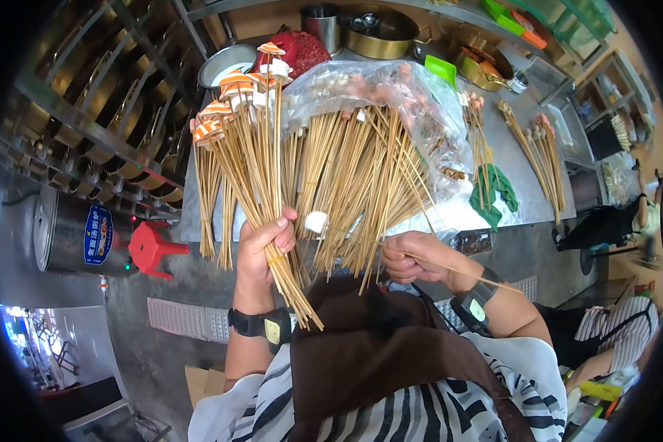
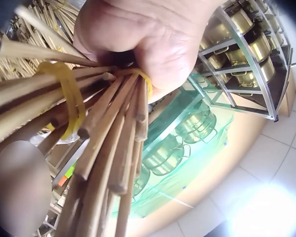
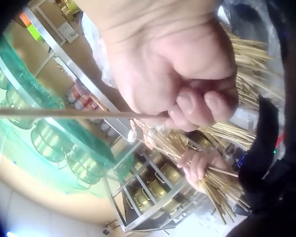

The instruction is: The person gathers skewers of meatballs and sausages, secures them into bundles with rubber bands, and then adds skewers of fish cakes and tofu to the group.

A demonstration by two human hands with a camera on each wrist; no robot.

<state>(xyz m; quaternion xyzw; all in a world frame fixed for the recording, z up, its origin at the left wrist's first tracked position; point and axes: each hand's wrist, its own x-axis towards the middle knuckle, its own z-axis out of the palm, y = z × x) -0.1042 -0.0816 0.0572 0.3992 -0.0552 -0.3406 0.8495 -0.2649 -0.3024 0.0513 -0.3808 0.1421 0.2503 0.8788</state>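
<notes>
My left grip (image 1: 265, 244) is closed round a bundle of skewers (image 1: 254, 177), long axis running forward and slightly left, orange-striped pieces (image 1: 237, 83) at its far end. My right grip (image 1: 423, 258) is clamped on a single skewer (image 1: 493, 283) lying crosswise, tip pointing left. The white piece (image 1: 316, 222), apparently on that tip, sits between the grips, nearer the left. I judge the angle between the two axes critical to the coming move. Loose skewers (image 1: 331, 162) cover much of the bench (image 1: 502, 144) beyond.
</notes>
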